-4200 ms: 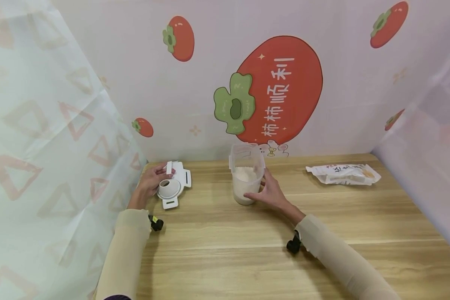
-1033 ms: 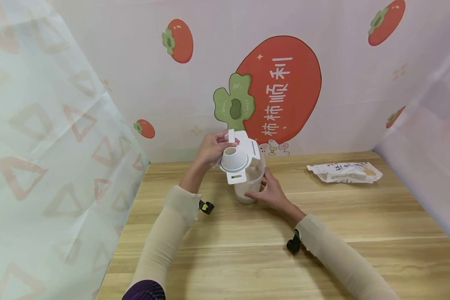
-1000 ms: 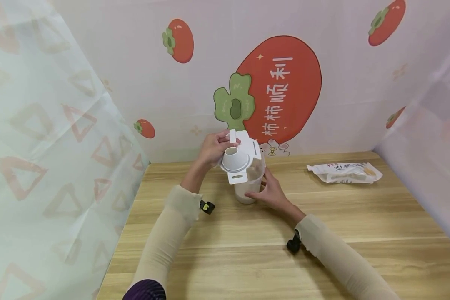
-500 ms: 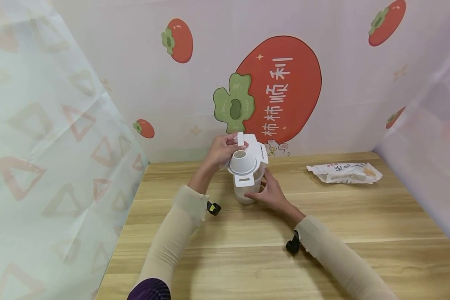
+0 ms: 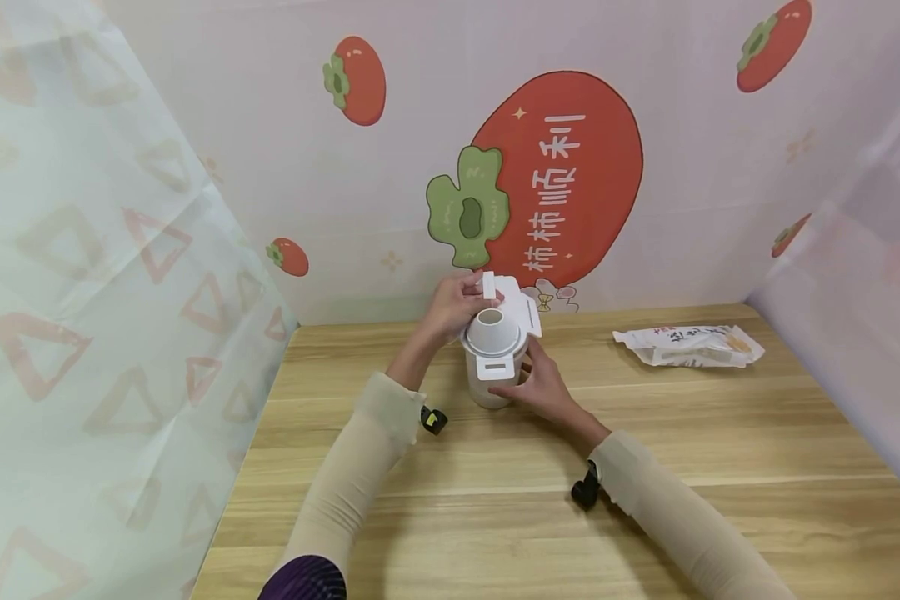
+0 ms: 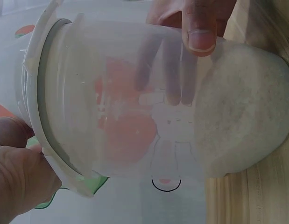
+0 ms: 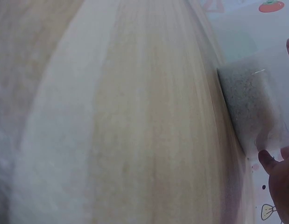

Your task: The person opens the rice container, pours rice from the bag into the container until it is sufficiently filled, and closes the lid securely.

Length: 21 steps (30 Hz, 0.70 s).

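Seating the white lid (image 5: pixel 499 330) onto the clear container (image 5: pixel 495 383) is the step in hand, as it looks: the lid sits on the rim at the centre of the head view, slightly tilted, and I cannot tell whether it is pressed home. The left hand (image 5: pixel 453 304) grips the lid's far edge, fingers curled round it near an upright latch tab. The right hand (image 5: pixel 542 385) wraps the container's lower wall, thumb and fingers curled about it, steadying it on the wooden table (image 5: pixel 645 467). In the left wrist view the thumb shows through the clear wall, and the white grains (image 6: pixel 242 112), probably rice, fill only the bottom part. The next move likely calls for levelling the lid on the rim and pressing its side flaps down while the right hand braces the base. Counted: one container, one lid with a round spout on top, two hands, and one flattened white bag (image 5: pixel 686 346) lying well apart at the right of the frame.
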Available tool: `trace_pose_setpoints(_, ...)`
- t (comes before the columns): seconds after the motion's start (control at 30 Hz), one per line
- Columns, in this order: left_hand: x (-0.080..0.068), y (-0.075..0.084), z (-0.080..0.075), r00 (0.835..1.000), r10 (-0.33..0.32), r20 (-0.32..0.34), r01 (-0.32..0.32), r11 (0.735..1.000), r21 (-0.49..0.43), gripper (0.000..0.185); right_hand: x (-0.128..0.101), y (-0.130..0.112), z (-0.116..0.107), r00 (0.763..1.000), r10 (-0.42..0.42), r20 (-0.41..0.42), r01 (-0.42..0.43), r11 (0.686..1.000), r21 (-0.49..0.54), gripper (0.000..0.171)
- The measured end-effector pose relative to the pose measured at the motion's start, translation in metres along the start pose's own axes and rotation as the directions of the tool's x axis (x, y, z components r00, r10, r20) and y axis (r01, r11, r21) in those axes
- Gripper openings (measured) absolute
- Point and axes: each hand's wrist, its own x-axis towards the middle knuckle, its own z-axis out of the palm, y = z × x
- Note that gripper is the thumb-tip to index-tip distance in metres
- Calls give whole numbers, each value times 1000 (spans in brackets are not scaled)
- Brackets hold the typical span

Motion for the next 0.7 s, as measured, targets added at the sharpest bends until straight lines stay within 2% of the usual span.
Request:
trace_pose_setpoints(0.27,3,-5,4,1000,14,12,-15,998,63,75,0,-1,1,1000,1,-4,-2,1000,-5,107)
trace_pose_setpoints(0.47,4,-8,4,1000,8,-10,-8,997,77,77,0,-1,2,1000,7,0,-7,1000,-5,108)
trace_pose_setpoints(0.7,5,-8,5,1000,-3,3,3,998,70,78,0,2,2,1000,2,2,-2,1000,3,107)
